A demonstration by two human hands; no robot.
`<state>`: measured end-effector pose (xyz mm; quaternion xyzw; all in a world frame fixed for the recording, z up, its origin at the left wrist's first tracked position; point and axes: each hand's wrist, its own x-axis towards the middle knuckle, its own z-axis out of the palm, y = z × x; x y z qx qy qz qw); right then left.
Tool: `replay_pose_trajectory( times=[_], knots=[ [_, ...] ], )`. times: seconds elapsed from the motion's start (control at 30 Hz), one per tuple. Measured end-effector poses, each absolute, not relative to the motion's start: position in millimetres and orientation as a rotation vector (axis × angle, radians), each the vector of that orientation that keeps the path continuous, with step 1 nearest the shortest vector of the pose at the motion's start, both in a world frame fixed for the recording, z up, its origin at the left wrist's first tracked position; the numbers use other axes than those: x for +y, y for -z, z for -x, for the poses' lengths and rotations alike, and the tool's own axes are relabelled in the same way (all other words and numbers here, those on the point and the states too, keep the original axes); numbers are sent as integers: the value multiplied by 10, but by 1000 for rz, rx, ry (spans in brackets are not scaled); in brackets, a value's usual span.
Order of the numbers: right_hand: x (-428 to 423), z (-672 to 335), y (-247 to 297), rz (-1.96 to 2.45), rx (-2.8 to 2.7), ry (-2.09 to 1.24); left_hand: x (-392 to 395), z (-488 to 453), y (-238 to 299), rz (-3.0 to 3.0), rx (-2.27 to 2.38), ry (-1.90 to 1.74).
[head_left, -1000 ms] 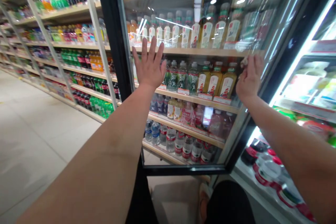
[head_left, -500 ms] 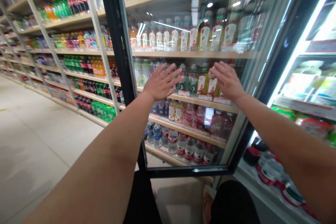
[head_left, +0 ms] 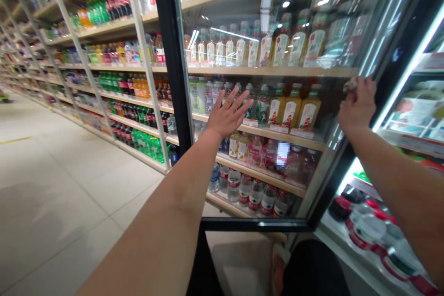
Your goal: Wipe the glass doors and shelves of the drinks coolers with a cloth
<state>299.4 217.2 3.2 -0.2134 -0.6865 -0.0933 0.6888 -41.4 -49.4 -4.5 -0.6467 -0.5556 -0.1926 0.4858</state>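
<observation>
A black-framed glass door [head_left: 256,225] stands open in front of me, with shelves of bottles showing through its pane. My left hand [head_left: 229,112] has its fingers spread, palm toward the glass, and appears to rest on it. Over at the pane's right side, beside the black frame, my right hand [head_left: 359,104] is closed around a small crumpled, pale piece that looks like a cloth [head_left: 350,84]. Most of that cloth is hidden by the fingers. Behind the glass, between the two hands, stand yellow-brown bottles [head_left: 291,107] with white labels.
Lit cooler shelves [head_left: 412,143] with bottles [head_left: 369,229] are at the right. Long racks of drinks [head_left: 130,81] run back along the left, beside the tiled floor [head_left: 69,185]. My dark-clothed legs [head_left: 315,268] are below the door.
My right hand has moved right across the pane, from in front of the middle bottles to the door's right edge. My left hand stays spread at the glass. The view has shifted slightly left.
</observation>
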Motion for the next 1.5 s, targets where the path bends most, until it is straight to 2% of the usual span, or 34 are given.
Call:
replay_pose_trajectory(
  times=[0.17, 0.27, 0.43, 0.63, 0.8, 0.9, 1.07, 1.27, 1.43, 1.5],
  knots=[
    [1887, -2746, 127, 354, -1790, 382, -505, 424, 48, 1547, -1334, 440],
    [1791, -2641, -36, 215, -1938, 492, -522, 410, 51, 1548, -1349, 433],
    [1822, -2519, -268, 415, -1624, 360, -547, 383, 44, 1545, -1380, 416],
    [1606, -2273, 12, 138, -2040, 524, -553, 377, 42, 1564, -1391, 431],
    [1749, -2316, -309, 235, -1784, 452, -542, 393, 46, 1557, -1397, 421],
    [1652, -2245, -141, 227, -1860, 508, -538, 403, 41, 1548, -1378, 424],
    [1477, -2175, 141, -73, -2317, 711, -540, 417, 41, 1546, -1349, 420],
    [1532, -2119, -43, 235, -1743, 547, -532, 426, 55, 1530, -1349, 403],
    [1441, -1976, 193, -178, -2074, 817, -509, 444, 64, 1522, -1326, 414],
    [1449, -1936, 135, -139, -2046, 781, -505, 447, 68, 1518, -1315, 420]
  ],
)
